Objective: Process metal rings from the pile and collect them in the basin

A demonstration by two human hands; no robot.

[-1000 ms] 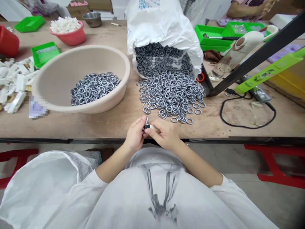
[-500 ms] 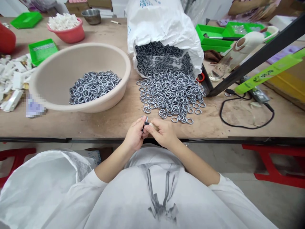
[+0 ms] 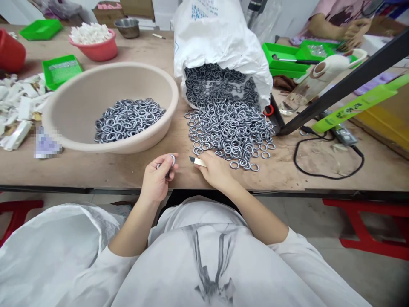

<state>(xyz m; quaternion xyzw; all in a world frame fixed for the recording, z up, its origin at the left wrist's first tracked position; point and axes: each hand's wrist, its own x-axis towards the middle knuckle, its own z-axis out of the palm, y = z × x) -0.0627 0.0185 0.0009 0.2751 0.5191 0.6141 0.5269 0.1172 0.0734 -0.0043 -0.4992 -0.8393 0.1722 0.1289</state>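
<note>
My left hand (image 3: 157, 179) is at the table's front edge and pinches a small metal ring (image 3: 172, 160) between thumb and fingers. My right hand (image 3: 216, 169) rests beside it and holds a small pale tool with a dark tip (image 3: 197, 161). Just beyond my right hand lies a heap of loose metal rings (image 3: 228, 125) spilling from a white sack (image 3: 220, 38) on its side. A beige basin (image 3: 79, 128) to the left holds several more rings (image 3: 128, 118).
Green trays (image 3: 60, 70), a pink bowl of white pieces (image 3: 92, 42), a red tub (image 3: 11, 53) and white scraps (image 3: 19, 106) fill the left. A black bar (image 3: 338, 81), cable (image 3: 326, 157) and green trays (image 3: 287, 53) stand right. Another person's hands (image 3: 348, 30) work at the back right.
My hands were joined over the ring and tool. They have parted: the left hand moved left with the ring, the right hand stayed with the tool.
</note>
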